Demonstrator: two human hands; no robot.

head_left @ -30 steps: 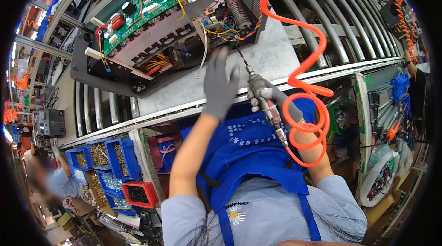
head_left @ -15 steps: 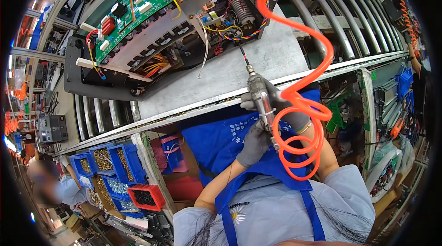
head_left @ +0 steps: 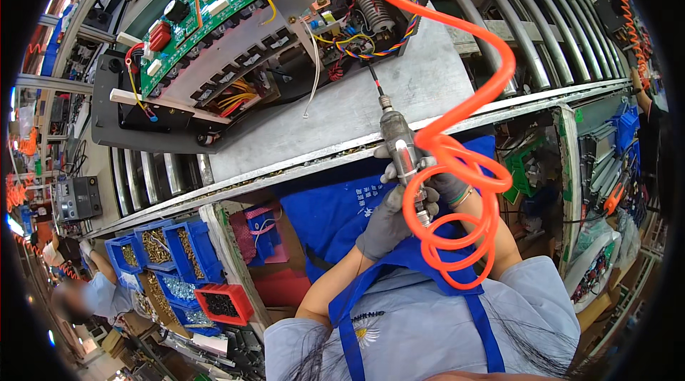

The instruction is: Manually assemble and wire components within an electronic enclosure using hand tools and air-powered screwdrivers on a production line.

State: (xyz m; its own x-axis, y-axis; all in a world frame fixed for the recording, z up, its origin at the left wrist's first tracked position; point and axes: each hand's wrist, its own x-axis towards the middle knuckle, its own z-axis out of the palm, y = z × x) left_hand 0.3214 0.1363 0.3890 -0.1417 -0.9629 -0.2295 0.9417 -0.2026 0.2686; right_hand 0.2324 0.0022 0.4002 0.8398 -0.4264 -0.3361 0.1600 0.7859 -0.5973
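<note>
A grey air screwdriver (head_left: 397,137) is held tilted, its thin black bit pointing up and slightly left toward the lower edge of an open electronics chassis (head_left: 158,140). Whether the tip meets a screw there is too small to tell. My right hand (head_left: 446,185), in a grey glove, wraps round the tool's body, partly hidden by a coiled orange air hose (head_left: 492,95). Gloved too, my left hand (head_left: 385,224) closes round the rear end of the driver. Inside the chassis are a green circuit board (head_left: 193,38), a ribbed cylindrical resistor (head_left: 371,6) and a twisted multicolour wire bundle (head_left: 409,21).
Beneath the chassis lies a metal plate (head_left: 267,128), with conveyor rollers (head_left: 531,24) to its right. Blue bins (head_left: 203,256) of screws and a red bin (head_left: 225,305) stand lower left. Green trays (head_left: 526,173) sit at right; another person (head_left: 107,294) is far left.
The driver and both hands have shifted slightly left and down. The hose coils swing left, and my right fingers have moved along the tool's body.
</note>
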